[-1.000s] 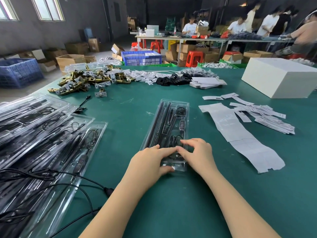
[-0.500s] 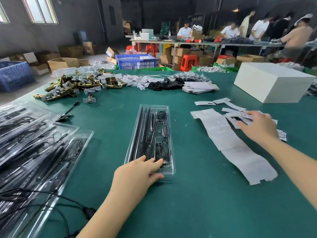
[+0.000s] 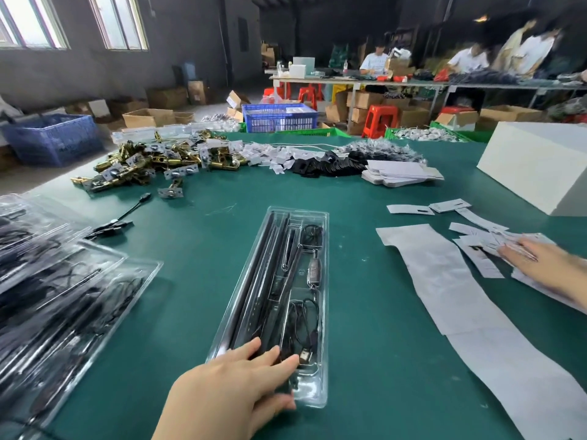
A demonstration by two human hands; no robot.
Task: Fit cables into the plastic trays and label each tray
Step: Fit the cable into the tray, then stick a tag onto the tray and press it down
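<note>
Now, left hand (image 3: 235, 389) flat on tray (image 3: 320, 217) (cables inside), right hand (image 3: 546, 268) open on labels (image 3: 476, 249).

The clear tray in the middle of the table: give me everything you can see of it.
The clear tray is a long, narrow moulded plastic blister, lying flat on the green table, running away from the camera and leaning slightly right. Its left channels hold long black rods; the right pockets hold coiled black cables and a small silvery inline piece. The left hand rests its fingers on the near end. No label shows on it.
</note>
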